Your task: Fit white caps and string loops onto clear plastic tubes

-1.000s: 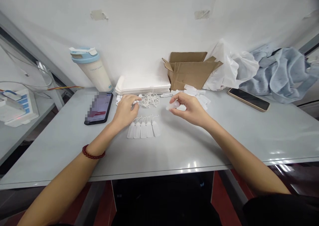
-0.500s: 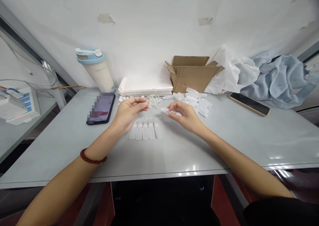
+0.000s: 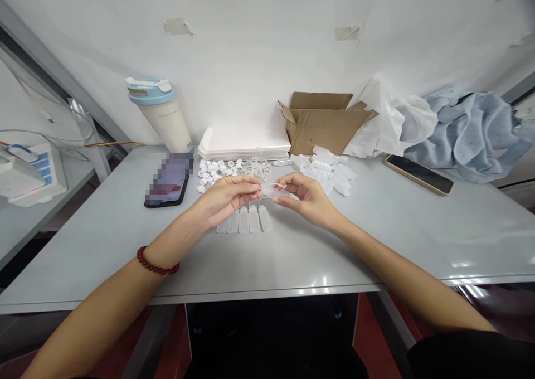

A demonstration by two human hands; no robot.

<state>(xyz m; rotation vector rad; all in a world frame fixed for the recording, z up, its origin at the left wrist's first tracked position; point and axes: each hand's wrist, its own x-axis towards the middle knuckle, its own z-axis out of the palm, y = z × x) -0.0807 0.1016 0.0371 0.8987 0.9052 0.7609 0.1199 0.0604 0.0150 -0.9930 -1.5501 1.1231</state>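
Observation:
My right hand (image 3: 308,202) is closed on a small translucent plastic bottle (image 3: 274,192), held with its neck toward the left. At that neck the fingertips of my left hand (image 3: 230,198) are pinched together on a thin white cord (image 3: 277,185), whose end sticks out to the right above the bottle. Just below the hands, several similar bottles (image 3: 244,222) lie side by side, cords at their tops; my left hand partly covers the leftmost ones. Behind the hands are a tangle of white cords (image 3: 259,169), a pile of white caps (image 3: 212,170) and a heap of loose bottles (image 3: 331,171).
A tumbler (image 3: 166,120) and a phone (image 3: 169,181) stand and lie at left. Along the wall are a stack of white sheets or trays (image 3: 244,145), an open cardboard box (image 3: 324,131), a white plastic bag (image 3: 388,125) and blue cloth (image 3: 476,134). Another phone (image 3: 418,174) lies at right.
My hands have come together: the left moved right and slightly down, the right brought the bottle slightly left. Cord and bottle now meet, and the cap pile shows more fully.

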